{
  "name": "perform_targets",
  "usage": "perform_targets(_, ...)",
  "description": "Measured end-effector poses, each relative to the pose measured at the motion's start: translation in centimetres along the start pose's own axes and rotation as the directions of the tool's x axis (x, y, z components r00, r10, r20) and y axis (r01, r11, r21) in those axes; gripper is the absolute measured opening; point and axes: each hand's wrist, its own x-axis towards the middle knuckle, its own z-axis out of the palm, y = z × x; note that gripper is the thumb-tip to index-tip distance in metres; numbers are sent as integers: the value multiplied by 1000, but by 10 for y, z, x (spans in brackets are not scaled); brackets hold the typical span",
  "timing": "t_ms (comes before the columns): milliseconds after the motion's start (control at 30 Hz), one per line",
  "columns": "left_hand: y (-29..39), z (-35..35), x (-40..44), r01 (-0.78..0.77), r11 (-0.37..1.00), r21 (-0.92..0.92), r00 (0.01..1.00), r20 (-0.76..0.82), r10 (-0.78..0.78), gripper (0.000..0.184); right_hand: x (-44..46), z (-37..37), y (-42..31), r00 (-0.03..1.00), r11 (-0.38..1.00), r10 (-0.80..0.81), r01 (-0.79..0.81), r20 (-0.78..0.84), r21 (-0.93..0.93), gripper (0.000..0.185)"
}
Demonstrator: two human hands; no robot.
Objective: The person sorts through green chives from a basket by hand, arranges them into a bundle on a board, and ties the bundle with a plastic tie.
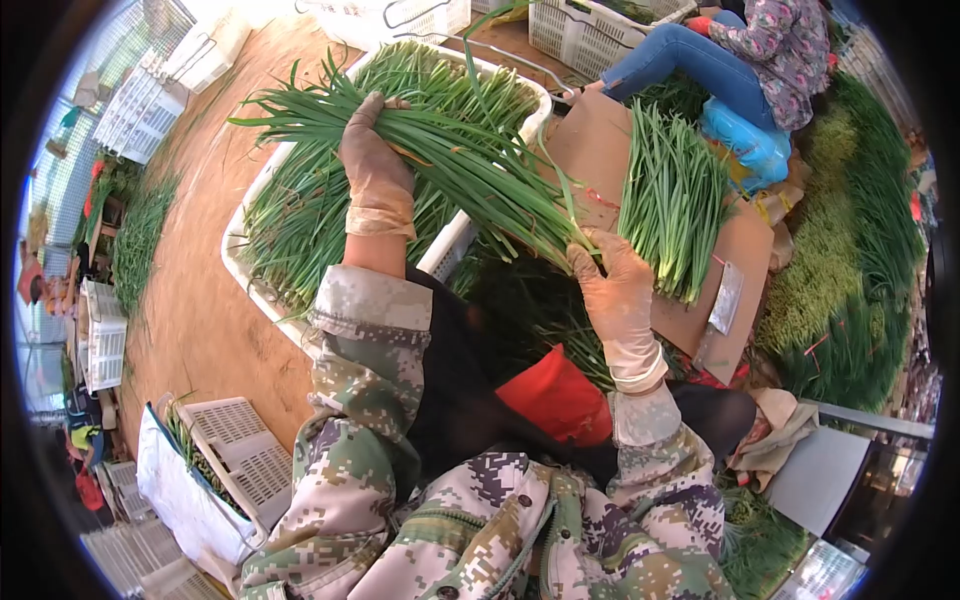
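My gloved left hand is closed around the middle of a bunch of garlic chives. The leafy tips fan out to the left and the stem ends point down to the right. At those stem ends, the thumb and fingers of my gloved right hand pinch together on the chives. Beneath the bunch is a white plastic crate filled with more chives. To the right, a pile of chives lies on a brown cardboard sheet. A cleaver-like blade rests at the cardboard's right side.
Another person sits at the upper right, near a blue plastic bag. Loose greens cover the ground on the right. More white crates stand at the back, and one crate is at lower left. Red cloth lies by my lap.
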Motion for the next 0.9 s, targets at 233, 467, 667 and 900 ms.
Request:
perform_targets(233,-9,2,4,-101,994,37,990,-100,104,8,-8,2,17,973,969,200,-180,114,-167,18)
perform_targets(467,6,9,-8,-165,983,-85,980,-125,154,7,-47,-2,65,827,850,497,-524,262,42,20)
perform_targets(667,7,-7,-2,-2,983,-186,986,162,33,9,-76,-31,85,800,834,-96,389,592,-391,23)
perform_targets(900,5,-11,0,56,972,-230,969,247,2,16,-9,-45,17,967,961,173,-207,185,185,43)
